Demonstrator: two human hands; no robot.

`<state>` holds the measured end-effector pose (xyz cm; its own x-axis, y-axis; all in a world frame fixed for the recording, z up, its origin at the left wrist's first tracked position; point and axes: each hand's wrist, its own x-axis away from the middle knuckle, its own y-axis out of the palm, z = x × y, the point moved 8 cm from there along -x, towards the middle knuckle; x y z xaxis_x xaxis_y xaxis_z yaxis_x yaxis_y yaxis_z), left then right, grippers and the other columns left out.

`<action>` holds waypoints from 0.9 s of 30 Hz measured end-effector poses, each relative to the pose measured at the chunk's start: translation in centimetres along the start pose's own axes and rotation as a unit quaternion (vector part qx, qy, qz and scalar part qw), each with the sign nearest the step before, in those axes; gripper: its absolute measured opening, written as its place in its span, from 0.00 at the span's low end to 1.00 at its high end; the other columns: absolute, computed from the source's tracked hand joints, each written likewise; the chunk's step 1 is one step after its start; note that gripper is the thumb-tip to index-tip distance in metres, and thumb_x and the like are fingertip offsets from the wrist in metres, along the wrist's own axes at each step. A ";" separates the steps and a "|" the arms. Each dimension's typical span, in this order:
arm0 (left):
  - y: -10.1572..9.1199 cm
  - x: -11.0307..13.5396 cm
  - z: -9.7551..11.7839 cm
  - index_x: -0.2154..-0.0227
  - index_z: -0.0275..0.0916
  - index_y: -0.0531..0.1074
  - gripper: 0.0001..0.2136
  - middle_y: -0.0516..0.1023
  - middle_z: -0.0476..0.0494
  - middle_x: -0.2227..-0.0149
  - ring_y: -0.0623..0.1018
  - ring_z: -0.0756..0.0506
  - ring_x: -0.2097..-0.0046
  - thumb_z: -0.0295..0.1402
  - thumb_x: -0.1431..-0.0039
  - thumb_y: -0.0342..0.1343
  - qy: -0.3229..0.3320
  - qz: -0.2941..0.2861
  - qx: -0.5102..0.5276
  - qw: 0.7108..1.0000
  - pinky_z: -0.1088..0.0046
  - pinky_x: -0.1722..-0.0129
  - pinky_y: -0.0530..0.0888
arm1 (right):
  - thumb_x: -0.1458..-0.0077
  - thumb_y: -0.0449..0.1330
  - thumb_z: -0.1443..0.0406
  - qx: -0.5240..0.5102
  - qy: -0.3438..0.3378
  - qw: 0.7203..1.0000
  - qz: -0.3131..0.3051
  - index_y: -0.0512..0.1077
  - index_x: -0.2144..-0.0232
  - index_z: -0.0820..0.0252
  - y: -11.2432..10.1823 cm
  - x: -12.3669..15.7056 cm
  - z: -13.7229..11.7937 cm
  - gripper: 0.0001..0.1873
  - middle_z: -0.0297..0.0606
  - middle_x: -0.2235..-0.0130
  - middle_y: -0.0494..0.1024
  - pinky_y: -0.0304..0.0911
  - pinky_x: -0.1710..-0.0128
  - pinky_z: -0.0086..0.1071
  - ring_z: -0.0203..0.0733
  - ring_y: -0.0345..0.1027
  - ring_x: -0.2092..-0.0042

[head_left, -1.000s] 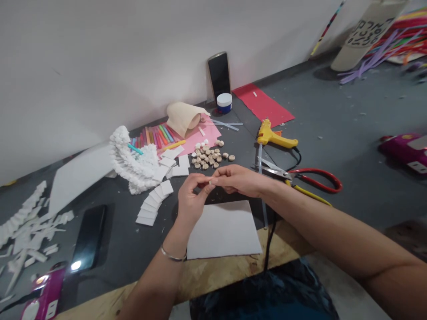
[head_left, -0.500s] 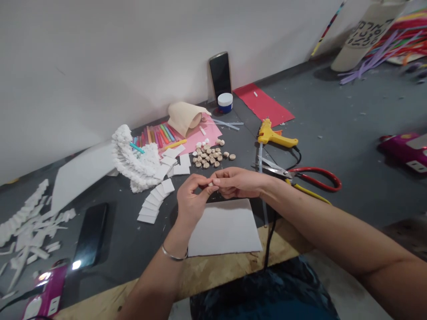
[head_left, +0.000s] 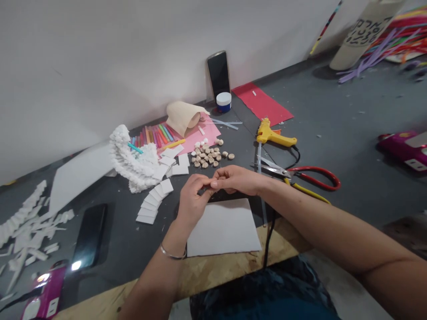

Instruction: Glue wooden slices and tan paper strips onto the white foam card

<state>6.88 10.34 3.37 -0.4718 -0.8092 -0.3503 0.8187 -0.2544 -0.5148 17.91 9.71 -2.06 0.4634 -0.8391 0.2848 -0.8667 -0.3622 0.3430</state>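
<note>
My left hand (head_left: 195, 195) and my right hand (head_left: 233, 180) meet fingertip to fingertip over the far edge of a white sheet (head_left: 227, 229). Both are closed in a pinch. Whatever lies between the fingers is covered by them. Just beyond the hands is a heap of small round beige pieces (head_left: 208, 156), with a few white ones at its back. White cards (head_left: 153, 202) lie fanned out to the left of my left hand. By my right wrist, open scissors (head_left: 287, 173) with red and yellow handles rest on the table.
A yellow glue gun (head_left: 275, 135) lies behind the scissors, its cord trailing. A phone (head_left: 218, 73) leans on the wall behind a small jar (head_left: 223, 102). On the left are a fluffy white piece (head_left: 133, 160), coloured sticks (head_left: 156, 135), another phone (head_left: 89, 235) and white scraps (head_left: 28, 235).
The fingertips have closed over a small whitish piece that showed between them before. My left hand has shifted slightly right; the things on the table stay as they were.
</note>
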 end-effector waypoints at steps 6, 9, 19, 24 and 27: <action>-0.5 0.1 -0.6 0.71 0.40 0.77 0.05 0.75 0.49 0.71 0.73 0.50 0.68 0.35 0.47 0.65 -0.022 0.051 0.084 0.995 0.74 0.67 0.69 | 0.49 0.67 0.53 -0.073 0.002 0.992 -0.099 0.64 0.71 0.61 1.1 0.4 -0.1 0.20 0.20 0.84 0.59 0.42 0.82 0.23 0.24 0.45 0.82; -0.2 0.3 -1.4 0.71 0.40 0.78 0.06 0.75 0.49 0.71 0.73 0.50 0.68 0.36 0.49 0.66 -0.064 0.067 0.153 0.984 0.74 0.68 0.69 | 0.45 0.65 0.55 -0.106 0.001 0.985 -0.138 0.64 0.70 0.61 1.7 0.7 -0.4 0.18 0.22 0.84 0.62 0.45 0.82 0.23 0.25 0.48 0.83; -0.3 0.0 -1.1 0.68 0.41 0.79 0.07 0.73 0.49 0.69 0.71 0.50 0.67 0.37 0.48 0.65 -0.047 0.060 0.117 0.990 0.73 0.65 0.69 | 0.48 0.66 0.56 -0.070 -0.030 0.995 -0.057 0.66 0.70 0.62 0.9 0.2 -0.5 0.17 0.22 0.85 0.63 0.45 0.85 0.22 0.24 0.50 0.84; 0.0 0.0 0.5 0.63 0.41 0.78 0.06 0.75 0.46 0.65 0.74 0.49 0.63 0.34 0.43 0.61 0.021 -0.004 -0.020 1.000 0.72 0.61 0.70 | 0.50 0.68 0.57 0.015 -0.022 1.000 0.007 0.64 0.70 0.60 0.0 0.3 -0.4 0.17 0.21 0.85 0.65 0.46 0.86 0.21 0.25 0.52 0.85; -0.2 0.1 0.7 0.67 0.40 0.78 0.04 0.75 0.47 0.68 0.74 0.49 0.65 0.34 0.42 0.61 0.020 0.010 -0.025 0.999 0.73 0.64 0.71 | 0.49 0.67 0.55 0.015 -0.002 1.000 -0.026 0.65 0.70 0.61 0.3 0.4 -0.1 0.18 0.22 0.85 0.66 0.49 0.85 0.21 0.25 0.55 0.85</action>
<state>6.93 9.96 3.95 -0.4693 -0.7919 -0.3907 0.8111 -0.2116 -0.5454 17.82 9.34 -1.74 0.5076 -0.8202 0.2638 -0.8465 -0.4176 0.3304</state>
